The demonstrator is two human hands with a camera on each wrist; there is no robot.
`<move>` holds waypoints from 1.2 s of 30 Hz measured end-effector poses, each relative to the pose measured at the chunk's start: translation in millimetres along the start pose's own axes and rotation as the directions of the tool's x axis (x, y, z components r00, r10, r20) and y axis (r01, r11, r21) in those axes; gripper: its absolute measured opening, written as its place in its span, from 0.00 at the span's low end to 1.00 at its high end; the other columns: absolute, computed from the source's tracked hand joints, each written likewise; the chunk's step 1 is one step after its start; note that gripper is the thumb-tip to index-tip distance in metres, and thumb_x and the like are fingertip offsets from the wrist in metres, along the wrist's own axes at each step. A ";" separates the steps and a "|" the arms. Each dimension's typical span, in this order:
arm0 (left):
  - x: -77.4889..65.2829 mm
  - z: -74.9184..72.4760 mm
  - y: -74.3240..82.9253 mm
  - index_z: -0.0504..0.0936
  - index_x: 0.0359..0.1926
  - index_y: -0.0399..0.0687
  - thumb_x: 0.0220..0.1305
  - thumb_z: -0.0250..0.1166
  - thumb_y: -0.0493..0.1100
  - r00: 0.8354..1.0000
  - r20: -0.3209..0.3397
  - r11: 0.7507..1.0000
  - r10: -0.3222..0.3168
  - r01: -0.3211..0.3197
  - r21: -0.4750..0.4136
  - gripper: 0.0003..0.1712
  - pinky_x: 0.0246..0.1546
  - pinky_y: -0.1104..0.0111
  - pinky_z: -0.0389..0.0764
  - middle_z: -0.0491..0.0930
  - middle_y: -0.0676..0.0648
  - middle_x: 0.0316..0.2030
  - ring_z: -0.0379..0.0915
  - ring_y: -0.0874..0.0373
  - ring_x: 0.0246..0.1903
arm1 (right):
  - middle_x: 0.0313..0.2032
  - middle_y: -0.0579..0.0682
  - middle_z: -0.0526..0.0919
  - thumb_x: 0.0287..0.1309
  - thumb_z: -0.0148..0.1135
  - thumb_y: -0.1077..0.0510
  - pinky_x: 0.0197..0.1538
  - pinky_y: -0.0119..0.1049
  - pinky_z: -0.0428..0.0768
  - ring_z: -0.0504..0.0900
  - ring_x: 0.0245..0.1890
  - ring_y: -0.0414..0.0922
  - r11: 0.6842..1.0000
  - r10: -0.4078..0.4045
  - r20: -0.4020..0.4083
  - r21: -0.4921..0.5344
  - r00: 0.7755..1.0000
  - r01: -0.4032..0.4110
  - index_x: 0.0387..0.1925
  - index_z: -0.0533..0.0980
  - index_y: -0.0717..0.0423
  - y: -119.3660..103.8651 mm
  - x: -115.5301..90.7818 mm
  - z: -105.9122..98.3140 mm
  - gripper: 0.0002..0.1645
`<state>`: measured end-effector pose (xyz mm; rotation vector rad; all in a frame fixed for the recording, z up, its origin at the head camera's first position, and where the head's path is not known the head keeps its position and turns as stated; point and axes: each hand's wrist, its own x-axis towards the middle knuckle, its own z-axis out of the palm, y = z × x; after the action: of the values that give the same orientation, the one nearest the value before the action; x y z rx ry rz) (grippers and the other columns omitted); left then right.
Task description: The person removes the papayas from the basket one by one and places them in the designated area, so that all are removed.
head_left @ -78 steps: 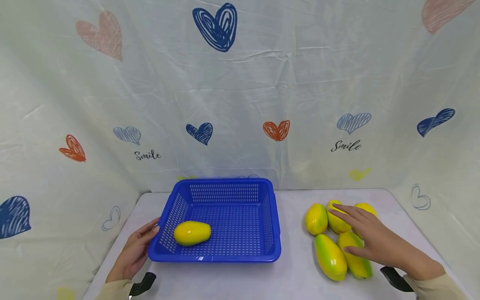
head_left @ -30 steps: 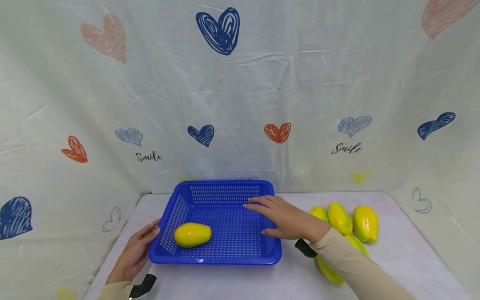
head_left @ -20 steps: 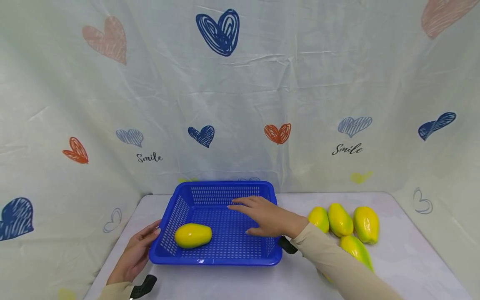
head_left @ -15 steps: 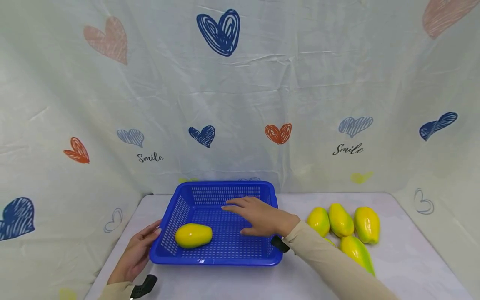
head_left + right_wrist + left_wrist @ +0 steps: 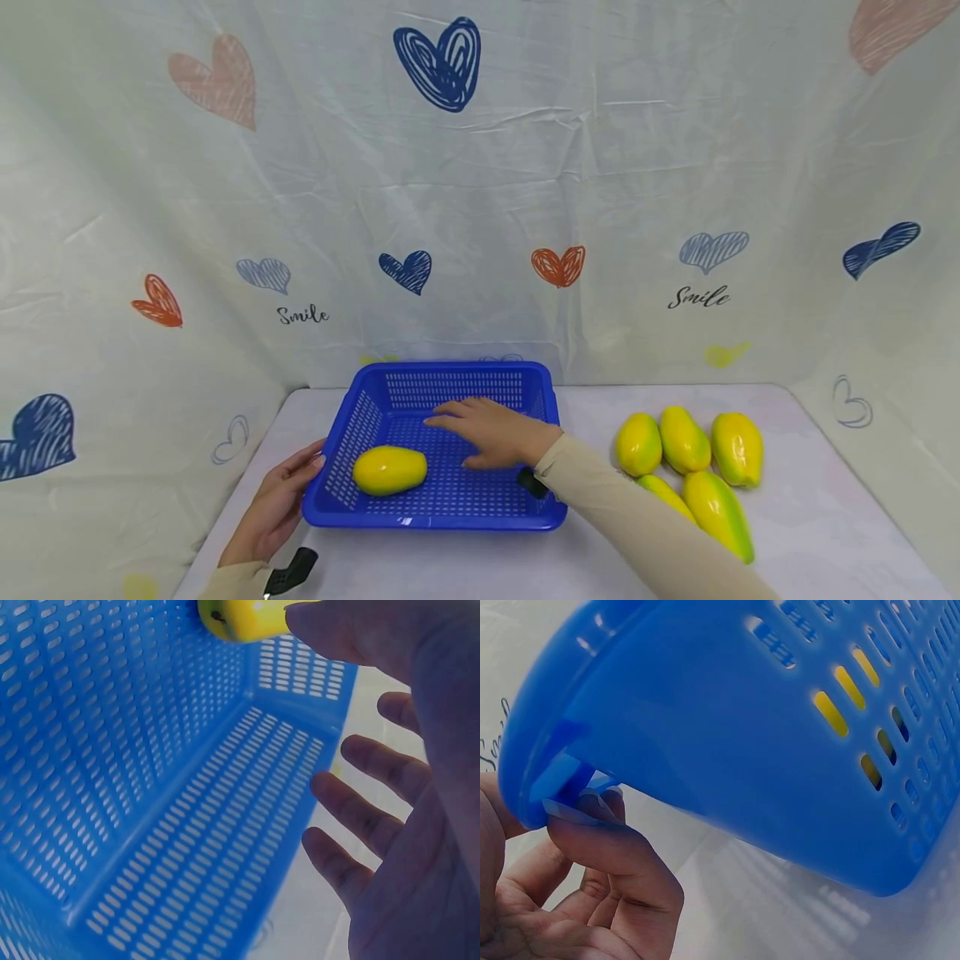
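A blue plastic basket (image 5: 360,520) with slotted sides stands on the table, and one glossy yellow fruit (image 5: 390,471), shaped like a papaya, lies in its front left part. My left hand (image 5: 273,504) pinches the basket's left rim; in the left wrist view the thumb and fingers (image 5: 604,851) meet at that rim. Over the inside of the basket hovers my right hand (image 5: 495,433), its fingers spread and nothing in its grasp. In the right wrist view the right hand (image 5: 397,840) is apart from the fruit (image 5: 247,616), though the thumb overlaps its edge.
Several yellow-green fruits of the same kind (image 5: 684,442) lie in a group on the table (image 5: 817,517), right of the basket. The right sleeve (image 5: 637,517) partly covers a front one. A white curtain (image 5: 480,192) printed with hearts hangs behind.
My right hand has moved left from the fruit group to above the basket, still carrying nothing. The left hand keeps its place at the rim, and the fruit in the basket has not moved.
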<state>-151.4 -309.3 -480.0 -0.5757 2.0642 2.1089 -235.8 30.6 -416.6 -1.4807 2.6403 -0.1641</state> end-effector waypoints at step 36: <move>-1.0 0.6 -0.3 0.54 0.83 0.39 0.82 0.57 0.43 1.000 -0.007 1.000 0.009 -0.009 -0.017 0.37 0.49 0.71 0.84 0.82 0.59 0.48 0.81 0.63 0.45 | 0.84 0.39 0.52 0.63 0.77 0.51 0.73 0.42 0.72 0.70 0.74 0.44 0.977 -0.088 0.136 -0.181 0.987 0.112 0.83 0.50 0.21 -36.1 62.8 39.7 0.59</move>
<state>-150.5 -308.6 -479.9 -0.5786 2.0582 2.1342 -232.0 -43.3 -453.2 -1.6228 2.5402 0.1713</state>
